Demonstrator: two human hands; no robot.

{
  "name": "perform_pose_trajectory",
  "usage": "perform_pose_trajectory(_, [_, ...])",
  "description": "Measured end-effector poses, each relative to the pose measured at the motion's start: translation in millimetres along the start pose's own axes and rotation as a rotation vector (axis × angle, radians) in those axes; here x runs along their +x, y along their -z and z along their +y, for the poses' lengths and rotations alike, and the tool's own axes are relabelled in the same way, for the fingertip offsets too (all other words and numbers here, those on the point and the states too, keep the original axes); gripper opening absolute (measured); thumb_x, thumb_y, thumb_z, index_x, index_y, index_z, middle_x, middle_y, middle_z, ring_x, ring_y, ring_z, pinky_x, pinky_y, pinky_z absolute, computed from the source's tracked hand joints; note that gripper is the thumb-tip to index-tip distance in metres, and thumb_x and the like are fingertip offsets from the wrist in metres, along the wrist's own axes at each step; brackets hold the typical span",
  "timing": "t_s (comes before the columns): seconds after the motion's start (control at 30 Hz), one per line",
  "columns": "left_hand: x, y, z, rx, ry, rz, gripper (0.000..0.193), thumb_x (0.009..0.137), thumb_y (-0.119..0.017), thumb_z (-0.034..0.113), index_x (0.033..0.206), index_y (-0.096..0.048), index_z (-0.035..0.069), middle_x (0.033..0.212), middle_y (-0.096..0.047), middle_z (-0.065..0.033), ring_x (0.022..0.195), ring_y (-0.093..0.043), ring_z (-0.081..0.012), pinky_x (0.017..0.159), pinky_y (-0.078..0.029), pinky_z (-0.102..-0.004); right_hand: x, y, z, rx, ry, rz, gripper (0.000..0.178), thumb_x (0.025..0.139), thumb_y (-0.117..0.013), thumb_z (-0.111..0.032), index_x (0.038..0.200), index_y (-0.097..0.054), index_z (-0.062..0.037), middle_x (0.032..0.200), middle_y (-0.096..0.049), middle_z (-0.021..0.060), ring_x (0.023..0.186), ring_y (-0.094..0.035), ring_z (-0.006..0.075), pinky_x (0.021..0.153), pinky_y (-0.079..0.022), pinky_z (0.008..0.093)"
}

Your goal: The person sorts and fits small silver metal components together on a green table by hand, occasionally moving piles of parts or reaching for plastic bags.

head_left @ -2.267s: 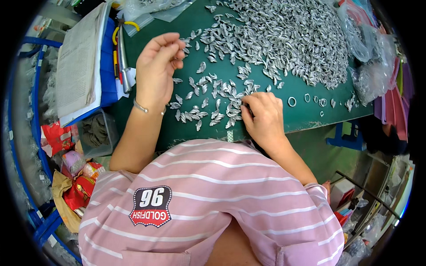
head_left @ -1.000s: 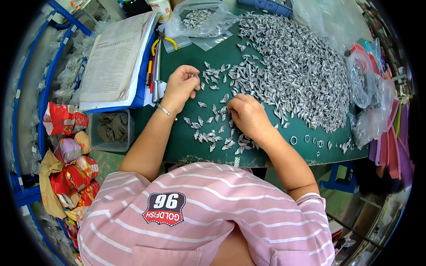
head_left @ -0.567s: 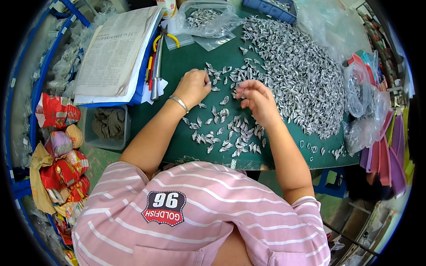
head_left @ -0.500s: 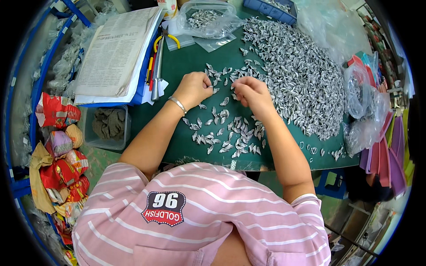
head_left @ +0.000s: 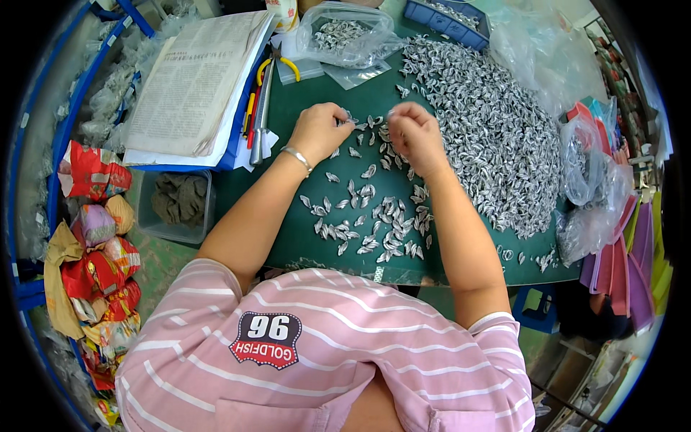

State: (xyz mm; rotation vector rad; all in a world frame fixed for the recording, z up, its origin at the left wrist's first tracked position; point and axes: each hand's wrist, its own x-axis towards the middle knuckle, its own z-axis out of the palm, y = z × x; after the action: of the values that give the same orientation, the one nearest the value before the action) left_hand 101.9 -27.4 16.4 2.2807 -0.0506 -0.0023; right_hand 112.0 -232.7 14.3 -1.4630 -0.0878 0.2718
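A large heap of small silver leaf-shaped metal pieces (head_left: 489,137) covers the right half of the green table. My left hand (head_left: 317,131), with a metal bangle at its wrist, is closed in a pinch at the heap's left side. A silver leaf-shaped piece (head_left: 350,118) shows at its fingertips. Across a small gap, my right hand (head_left: 417,138) hovers at the heap's left edge, its fingers curled and slightly blurred. What those fingers hold, if anything, is hidden. Loose pieces (head_left: 389,225) lie scattered between my forearms.
Newspapers (head_left: 198,86) rest on a blue folder at left, beside yellow-handled pliers (head_left: 277,63) and a tapered metal rod (head_left: 260,122). A plastic bag of pieces (head_left: 342,36) and a blue bin (head_left: 448,21) stand at the back. A clear tub (head_left: 175,227) holds dark cloth.
My right hand has shifted up and slightly right, its fingers curling tighter. The left hand has moved a little up and right, and a silver piece now shows at its fingertips.
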Motion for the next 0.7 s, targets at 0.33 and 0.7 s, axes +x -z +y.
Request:
perform_pose_trajectory(0.33, [-3, -11, -17, 0.110, -0.123, 0.019, 0.008, 0.076, -0.065, 0.007, 0.081, -0.071, 0.005, 0.088, -0.067, -0.0171, 0.085, -0.065, -0.0347, 0.081, -0.052, -0.0426, 23, -17, -8, -1.218, -0.005, 0.106, 0.024, 0.080, -0.068, -0.027, 0.094, -0.073, -0.0083, 0.093, -0.071, 0.0150, 0.090, -0.067, 0.0354, 0.079, -0.053, 0.0436])
perform_pose_trajectory(0.7, [-9, -13, -15, 0.150, -0.189, -0.004, 0.013, 0.078, -0.071, 0.014, 0.087, -0.071, 0.005, 0.080, -0.062, -0.0120, 0.075, -0.062, -0.0273, 0.069, -0.050, -0.0364, 23, 33, -13, 0.033, -0.058, 0.033, 0.009, 0.085, -0.067, -0.009, 0.092, -0.067, -0.0027, 0.077, -0.063, -0.0021, 0.058, -0.049, 0.0050, 0.051, -0.037, 0.0199])
